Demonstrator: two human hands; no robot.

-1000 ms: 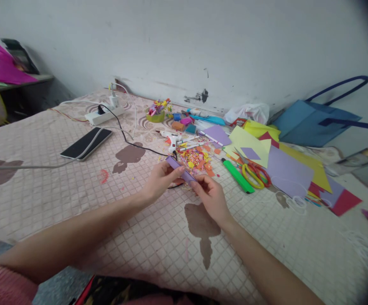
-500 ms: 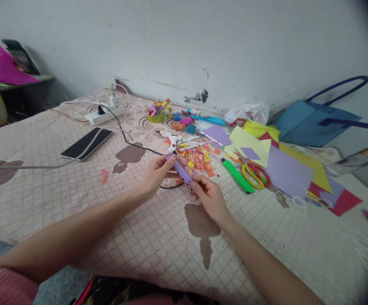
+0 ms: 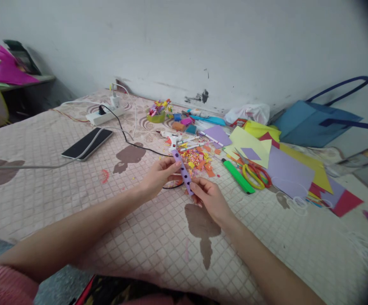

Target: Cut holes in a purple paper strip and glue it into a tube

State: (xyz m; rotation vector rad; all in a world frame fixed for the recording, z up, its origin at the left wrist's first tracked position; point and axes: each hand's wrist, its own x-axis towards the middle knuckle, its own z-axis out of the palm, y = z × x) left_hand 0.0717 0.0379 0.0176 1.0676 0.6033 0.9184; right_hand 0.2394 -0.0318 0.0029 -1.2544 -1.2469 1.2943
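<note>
A narrow purple paper strip with dark dots [image 3: 184,173] is held between my two hands above the cloth. My left hand [image 3: 162,173] pinches its upper part between thumb and fingers. Near its lower end, my right hand [image 3: 209,195] grips it the same way. Just beyond the strip lies a white glue gun [image 3: 172,142] with a black cord. Small scraps of coloured paper [image 3: 199,161] are heaped beside it, with white marker pens [image 3: 192,146] lying close by.
To the right are a green box cutter [image 3: 238,176], scissors [image 3: 253,176], purple paper sheets [image 3: 290,169] and a blue bag [image 3: 317,123]. A phone [image 3: 87,144] and a power strip [image 3: 105,113] lie on the left. A small green bowl [image 3: 156,117] stands by the wall.
The purple strip has turned steeper and its dotted face now shows towards me. My left hand has shifted slightly right and down; my right hand stays nearly in place.
</note>
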